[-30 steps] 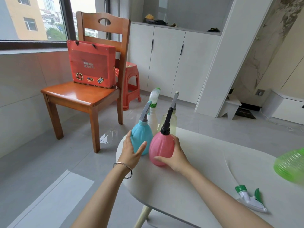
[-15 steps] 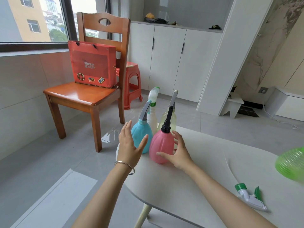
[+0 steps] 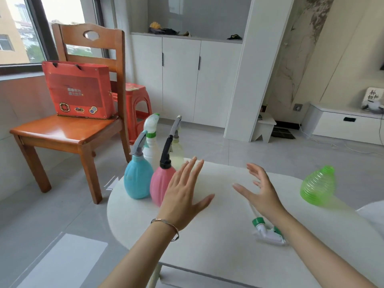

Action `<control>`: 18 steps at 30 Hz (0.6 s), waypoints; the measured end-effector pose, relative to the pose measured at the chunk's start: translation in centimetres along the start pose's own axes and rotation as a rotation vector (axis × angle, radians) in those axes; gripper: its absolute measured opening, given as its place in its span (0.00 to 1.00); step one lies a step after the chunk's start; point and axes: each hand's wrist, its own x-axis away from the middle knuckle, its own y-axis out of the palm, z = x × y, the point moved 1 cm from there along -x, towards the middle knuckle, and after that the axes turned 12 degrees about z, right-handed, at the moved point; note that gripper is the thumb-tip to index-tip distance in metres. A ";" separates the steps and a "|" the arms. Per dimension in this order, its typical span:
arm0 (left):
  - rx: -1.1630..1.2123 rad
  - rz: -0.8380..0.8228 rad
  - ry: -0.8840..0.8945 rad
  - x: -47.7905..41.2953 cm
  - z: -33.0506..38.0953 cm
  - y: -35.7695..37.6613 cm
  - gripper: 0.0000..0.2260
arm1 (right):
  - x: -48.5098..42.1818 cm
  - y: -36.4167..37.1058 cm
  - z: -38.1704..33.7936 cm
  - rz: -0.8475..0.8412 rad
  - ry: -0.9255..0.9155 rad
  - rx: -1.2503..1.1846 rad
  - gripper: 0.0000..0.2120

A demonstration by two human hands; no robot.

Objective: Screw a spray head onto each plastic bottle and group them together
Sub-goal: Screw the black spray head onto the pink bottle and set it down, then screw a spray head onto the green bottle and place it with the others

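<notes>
Four bottles with spray heads on stand clustered at the far left edge of the smooth white table (image 3: 207, 235). A ribbed, bulbous blue bottle (image 3: 137, 179) and pink bottle (image 3: 161, 183) are in front, with a white bottle (image 3: 151, 150) and a pale yellow bottle (image 3: 176, 159) behind. A ribbed translucent green bottle (image 3: 318, 186) with an open neck sits near the right edge. A loose white-and-green spray head (image 3: 268, 233) lies toward the near edge, beneath the right wrist. The left hand (image 3: 182, 194) and right hand (image 3: 261, 194) hover with fingers spread wide, holding nothing.

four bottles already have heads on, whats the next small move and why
Probably reach the right hand to the green bottle: its neck is bare and it sits apart from the four capped bottles. The loose spray head lies beside the right forearm, and both hands are open and empty, so the left hand could take that head.
</notes>
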 end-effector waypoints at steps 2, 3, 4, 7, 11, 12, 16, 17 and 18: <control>-0.015 -0.056 0.017 -0.3 1.3 2.2 0.37 | -0.1 -3.2 1.3 0.090 0.002 0.006 0.29; -0.023 -0.083 0.025 -0.6 2.0 3.4 0.37 | -0.2 -4.7 2.0 0.144 0.005 0.008 0.27; -0.026 -0.111 0.028 -0.8 2.7 4.6 0.37 | -0.2 -6.3 2.8 0.201 0.009 0.008 0.25; 0.005 -0.198 -0.013 -1.4 4.5 8.4 0.37 | -0.1 -10.6 5.2 0.359 0.027 0.025 0.23; 0.077 -0.324 -0.073 -2.0 7.4 13.5 0.34 | 0.2 -15.3 8.9 0.495 0.090 0.047 0.26; 0.074 -0.350 -0.065 -2.2 8.2 14.8 0.33 | 0.1 -16.1 9.8 0.519 0.117 0.042 0.27; 0.118 -0.409 -0.043 -3.3 11.8 19.9 0.31 | -1.2 -18.3 12.7 0.560 0.223 0.005 0.29; 0.168 -0.423 -0.062 -3.7 12.8 21.2 0.30 | -1.6 -18.6 13.4 0.555 0.254 -0.008 0.31; 0.225 -0.443 -0.089 -4.1 13.7 22.5 0.30 | -2.0 -18.8 14.1 0.543 0.283 -0.020 0.32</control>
